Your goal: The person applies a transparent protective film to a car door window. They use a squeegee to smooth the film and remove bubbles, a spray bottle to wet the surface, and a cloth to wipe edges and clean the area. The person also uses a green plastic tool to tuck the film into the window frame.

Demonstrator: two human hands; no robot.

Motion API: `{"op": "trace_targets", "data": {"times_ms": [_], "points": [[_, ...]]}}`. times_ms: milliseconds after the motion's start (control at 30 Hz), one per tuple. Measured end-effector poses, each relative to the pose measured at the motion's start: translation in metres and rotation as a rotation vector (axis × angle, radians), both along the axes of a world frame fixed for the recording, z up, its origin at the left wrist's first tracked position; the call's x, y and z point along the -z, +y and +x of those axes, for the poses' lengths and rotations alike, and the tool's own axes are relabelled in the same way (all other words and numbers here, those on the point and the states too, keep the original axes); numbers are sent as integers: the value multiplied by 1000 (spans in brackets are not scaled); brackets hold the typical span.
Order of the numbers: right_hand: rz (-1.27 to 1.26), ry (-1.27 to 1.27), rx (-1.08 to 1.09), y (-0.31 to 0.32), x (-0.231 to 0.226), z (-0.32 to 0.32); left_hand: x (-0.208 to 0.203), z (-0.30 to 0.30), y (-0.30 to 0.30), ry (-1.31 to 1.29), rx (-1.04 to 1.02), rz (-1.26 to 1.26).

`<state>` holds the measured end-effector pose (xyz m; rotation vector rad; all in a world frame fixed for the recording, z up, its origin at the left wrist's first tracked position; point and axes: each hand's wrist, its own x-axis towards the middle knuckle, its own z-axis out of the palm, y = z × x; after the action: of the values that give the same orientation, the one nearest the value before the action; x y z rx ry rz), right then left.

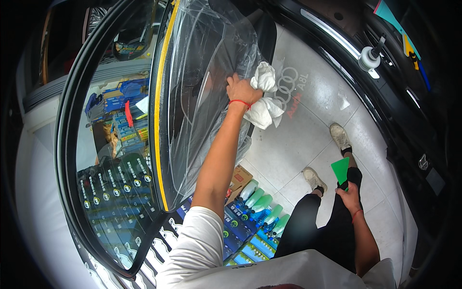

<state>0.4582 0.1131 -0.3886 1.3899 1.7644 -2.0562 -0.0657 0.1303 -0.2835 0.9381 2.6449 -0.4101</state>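
An open car door spans the left, its window glass [113, 192] framed in black. Clear plastic film [202, 96] drapes over the door's inner panel, with yellow tape [158, 106] along the glass edge. My left hand [239, 90], reaching out over the film, is closed on a crumpled white cloth [263, 113], which bulges out on both sides of the fist. Low at the right, in front of my leg, my right hand [348, 194] grips a green scraper [340, 169] by its dark handle, blade upward. Fingers of the left hand are partly hidden.
A white bottle with a black nozzle [369, 59] stands by the car's door sill at right. Beyond it are a teal scraper [391, 18] and yellow and blue tools [410, 48]. Bottles with green liquid [262, 203] and a cardboard box [239, 179] sit below the door.
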Motion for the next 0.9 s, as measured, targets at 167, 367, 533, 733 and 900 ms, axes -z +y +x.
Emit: {"op": "trace_targets", "data": {"times_ms": [167, 367, 533, 733, 900], "points": [[-1, -5, 6, 0, 0, 0, 5, 1, -4, 16, -6, 24], [7, -6, 3, 0, 2, 2, 4, 5, -2, 30, 13, 26], [-2, -22, -21, 1, 7, 6, 5, 12, -8, 65, 86, 95], [262, 32, 39, 16, -36, -25, 8, 43, -34, 0, 288, 415], [322, 258, 108, 72, -103, -110, 6, 97, -82, -275, 162, 691]]}}
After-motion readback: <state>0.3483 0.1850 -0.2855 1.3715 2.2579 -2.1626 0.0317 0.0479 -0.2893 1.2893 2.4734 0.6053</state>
